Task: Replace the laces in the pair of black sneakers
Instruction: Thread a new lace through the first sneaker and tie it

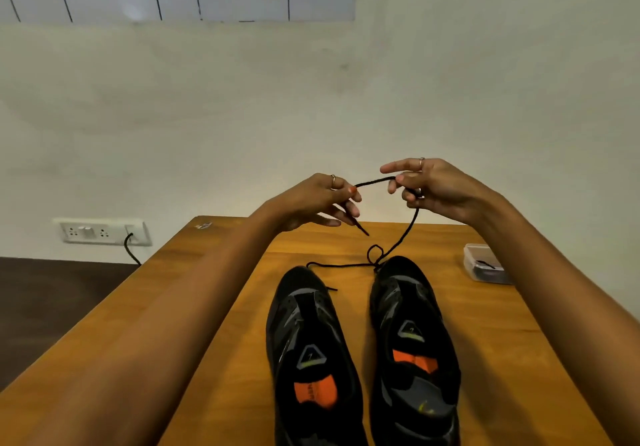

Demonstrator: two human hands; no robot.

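Progress: early, by judgement. Both black sneakers (360, 348) side by side on table (214, 307), toes away from person; eyelets appear unlaced. One black lace (398, 237) raised above toes: left hand (318, 203) pinches one part, right hand (429, 186) pinches another, hands apart. Lace tail lies across toes. Remaining: thread both sneakers. Clear box (485, 267) at right; contents unclear.
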